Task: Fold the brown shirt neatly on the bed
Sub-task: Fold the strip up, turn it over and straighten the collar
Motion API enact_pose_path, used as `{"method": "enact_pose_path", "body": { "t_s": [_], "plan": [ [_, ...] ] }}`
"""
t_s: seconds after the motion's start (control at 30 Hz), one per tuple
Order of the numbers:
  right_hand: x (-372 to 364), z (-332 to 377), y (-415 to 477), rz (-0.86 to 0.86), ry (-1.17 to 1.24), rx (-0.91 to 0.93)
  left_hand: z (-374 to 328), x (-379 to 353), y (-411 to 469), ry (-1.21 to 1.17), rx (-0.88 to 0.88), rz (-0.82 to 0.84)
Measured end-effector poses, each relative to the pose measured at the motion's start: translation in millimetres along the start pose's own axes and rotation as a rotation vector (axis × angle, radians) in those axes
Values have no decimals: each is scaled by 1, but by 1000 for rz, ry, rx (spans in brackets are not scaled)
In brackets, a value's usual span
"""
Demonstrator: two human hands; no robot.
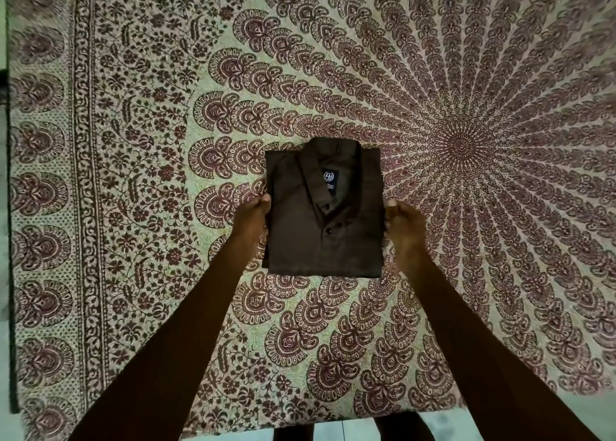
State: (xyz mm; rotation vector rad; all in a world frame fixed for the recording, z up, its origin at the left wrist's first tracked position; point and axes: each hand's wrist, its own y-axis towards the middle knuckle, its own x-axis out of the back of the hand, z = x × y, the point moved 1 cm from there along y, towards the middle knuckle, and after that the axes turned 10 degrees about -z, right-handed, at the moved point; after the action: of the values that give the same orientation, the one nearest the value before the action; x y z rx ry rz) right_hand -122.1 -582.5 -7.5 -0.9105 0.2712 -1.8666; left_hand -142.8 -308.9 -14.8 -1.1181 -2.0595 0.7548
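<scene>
Where the bed [43,307] is ending at the left: a patterned bedspread [140,84] is covering it, with a border band [85,160] of maroon scrollwork on cream running top to bottom just inside the edge.
Left forearm [186,324]: bare, it is reaching up from the lower left corner of the view and crossing the paisley rows toward the shirt.
Left hand [251,215]: it is gripping the left edge of the brown shirt [300,240] about halfway up, with the fingers curled round the fold and the thumb lying over the top face.
Brown shirt: it is lying on the bed a little left of the view's middle, folded into a tidy rectangle with straight sides, front face up.
Collar [333,149]: it is sitting at the far end of the rectangle, rising slightly past the top edge and opening in a V.
Label [331,182]: a dark tag with a round white emblem is showing inside the neck, its lettering too small to read.
Button [329,231]: one dark button is showing on the placket below the V.
Right hand [405,222]: it is holding the right edge at the same height, with the fingers curled against the fold. How far they are wrapping under cannot be told.
Mandala centre [461,146]: the print's rays are fanning out from it, up and to the right of the shirt.
</scene>
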Motion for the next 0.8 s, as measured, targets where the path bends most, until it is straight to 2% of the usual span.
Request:
{"method": "enact_pose_path", "body": {
  "t_s": [0.07,0.2,0.3,0.43,0.5,0.67,0.8],
  "plan": [
    [0,11,4,84,120,-95,-8,-1,2,7,14,-2],
    [0,15,6,243,164,-214,-10,-3,4,-17,56,20],
    [-1,17,14,136,162,-240,-13,-2,5,-50,34,-20],
    [-4,19,27,3,124,-117,-18,-1,15,-53,-9,-61],
    [-6,18,29,48,66,-104,-18,-2,17,81,-95,-113],
    [-13,16,39,93,84,-151,-17,-5,8,439,-521,-333],
    [-20,17,39,169,91,-218,-15,-13,10,527,-516,-215]
  ]
}}
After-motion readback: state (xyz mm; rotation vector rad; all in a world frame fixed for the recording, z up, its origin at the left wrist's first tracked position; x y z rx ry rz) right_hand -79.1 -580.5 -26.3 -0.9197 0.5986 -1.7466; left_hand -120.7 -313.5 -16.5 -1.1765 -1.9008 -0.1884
